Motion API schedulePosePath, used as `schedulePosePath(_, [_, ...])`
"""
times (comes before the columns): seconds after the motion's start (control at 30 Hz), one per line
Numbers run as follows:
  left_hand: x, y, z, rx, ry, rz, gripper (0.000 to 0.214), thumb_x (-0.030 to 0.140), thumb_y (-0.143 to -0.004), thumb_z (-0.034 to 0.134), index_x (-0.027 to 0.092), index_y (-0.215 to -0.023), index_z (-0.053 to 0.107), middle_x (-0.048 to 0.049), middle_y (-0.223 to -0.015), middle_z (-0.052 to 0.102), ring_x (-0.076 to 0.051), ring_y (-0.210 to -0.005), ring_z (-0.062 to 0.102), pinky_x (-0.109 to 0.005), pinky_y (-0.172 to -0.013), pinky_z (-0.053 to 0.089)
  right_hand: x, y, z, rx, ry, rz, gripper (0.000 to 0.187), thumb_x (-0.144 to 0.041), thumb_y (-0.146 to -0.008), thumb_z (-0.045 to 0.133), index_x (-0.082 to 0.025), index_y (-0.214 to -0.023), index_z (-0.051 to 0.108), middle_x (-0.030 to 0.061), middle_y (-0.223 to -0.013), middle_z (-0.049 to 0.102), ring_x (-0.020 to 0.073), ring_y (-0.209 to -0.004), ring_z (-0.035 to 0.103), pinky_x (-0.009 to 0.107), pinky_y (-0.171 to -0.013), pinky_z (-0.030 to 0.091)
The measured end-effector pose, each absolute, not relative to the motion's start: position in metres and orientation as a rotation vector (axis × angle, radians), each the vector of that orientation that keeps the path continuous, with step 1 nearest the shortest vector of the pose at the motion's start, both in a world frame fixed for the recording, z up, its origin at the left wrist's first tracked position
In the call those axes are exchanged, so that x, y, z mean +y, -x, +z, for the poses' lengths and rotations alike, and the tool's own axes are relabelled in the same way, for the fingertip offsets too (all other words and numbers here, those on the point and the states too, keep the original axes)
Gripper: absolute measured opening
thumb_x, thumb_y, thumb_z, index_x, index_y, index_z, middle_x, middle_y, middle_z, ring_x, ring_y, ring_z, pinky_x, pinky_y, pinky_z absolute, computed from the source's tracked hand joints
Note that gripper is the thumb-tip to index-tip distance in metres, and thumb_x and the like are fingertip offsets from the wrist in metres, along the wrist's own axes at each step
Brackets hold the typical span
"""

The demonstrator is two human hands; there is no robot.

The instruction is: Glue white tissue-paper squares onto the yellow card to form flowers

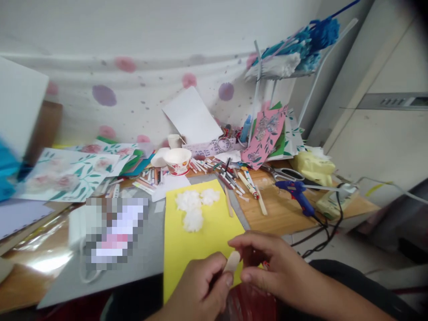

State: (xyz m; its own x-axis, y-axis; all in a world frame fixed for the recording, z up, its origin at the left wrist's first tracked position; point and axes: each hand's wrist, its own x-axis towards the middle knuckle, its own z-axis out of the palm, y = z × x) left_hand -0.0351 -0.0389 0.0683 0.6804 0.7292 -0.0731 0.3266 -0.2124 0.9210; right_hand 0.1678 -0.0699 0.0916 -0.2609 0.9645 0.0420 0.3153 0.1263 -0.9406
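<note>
My left hand [200, 287] is closed around a flat wooden craft stick [232, 261], pinching it near its rounded end. My right hand [267, 263] is curled beside it, thumb and fingertips meeting at the same stick. Both hands hover over the near edge of a yellow paper sheet [200, 236] lying on a grey mat [147, 249]. Three white cotton tufts [194, 207] sit on the far part of the yellow sheet.
A blue glue gun [299, 194] with a black cord lies to the right on the wooden table [284, 214]. Scissors [284, 174], scattered pens and sticks [234, 178], a paper bowl [178, 160], floral papers [67, 174] and a box crowd the back.
</note>
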Motion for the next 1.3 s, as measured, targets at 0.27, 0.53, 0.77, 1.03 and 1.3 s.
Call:
schedulePosePath(0.27, [-0.029,0.038,0.052,0.563,-2.024,0.452,0.053,0.062,-0.096,0.034,0.019,-0.072,0.052,0.0012,-0.061,0.050,-0.011,-0.056,0.047,-0.020,-0.051,0.030,-0.068,-0.158,0.086,-1.529,1.322,1.469,0.016,-0.015,-0.066,0.067,-0.018,-0.074,0.054,-0.0069,-0.063,0.052,0.0069,-0.057,0.045,0.017,-0.051,0.034])
schedulePosePath(0.53, [-0.030,0.036,0.056,0.244,-1.870,0.219,0.070,0.083,-0.085,0.030,0.019,-0.063,0.047,-0.0005,-0.068,0.049,-0.013,-0.063,0.048,-0.023,-0.060,0.038,-0.077,-0.157,0.072,-1.820,1.018,1.550,0.029,-0.010,-0.063,0.071,-0.019,-0.059,0.043,-0.0088,-0.059,0.045,0.0030,-0.052,0.036,0.015,-0.047,0.026])
schedulePosePath(0.77, [-0.038,0.043,0.088,0.230,-1.737,0.086,0.063,0.072,-0.091,0.039,0.017,-0.073,0.062,0.0003,-0.069,0.046,-0.014,-0.067,0.046,-0.025,-0.066,0.038,-0.086,-0.147,0.071,-1.770,0.950,1.654,0.035,-0.004,-0.058,0.069,-0.020,-0.056,0.038,-0.0127,-0.052,0.038,0.0012,-0.045,0.029,0.013,-0.040,0.022])
schedulePosePath(1.03, [-0.042,0.042,0.085,0.251,-1.703,0.075,0.064,0.075,-0.089,0.039,0.018,-0.062,0.051,0.0030,-0.062,0.039,-0.012,-0.060,0.038,-0.025,-0.059,0.032,-0.088,-0.142,0.068,-1.759,0.852,1.677,0.036,-0.006,-0.057,0.066,-0.021,-0.053,0.034,-0.0127,-0.051,0.033,0.0019,-0.045,0.027,0.015,-0.040,0.019])
schedulePosePath(1.3, [-0.037,0.047,0.087,0.284,-1.723,0.126,0.064,0.072,-0.089,0.045,0.016,-0.068,0.065,-0.0017,-0.065,0.055,-0.014,-0.064,0.051,-0.024,-0.062,0.039,-0.093,-0.140,0.063,-1.676,0.758,1.605,0.037,-0.002,-0.055,0.059,-0.021,-0.051,0.027,-0.0122,-0.050,0.030,0.0026,-0.047,0.025,0.018,-0.042,0.018])
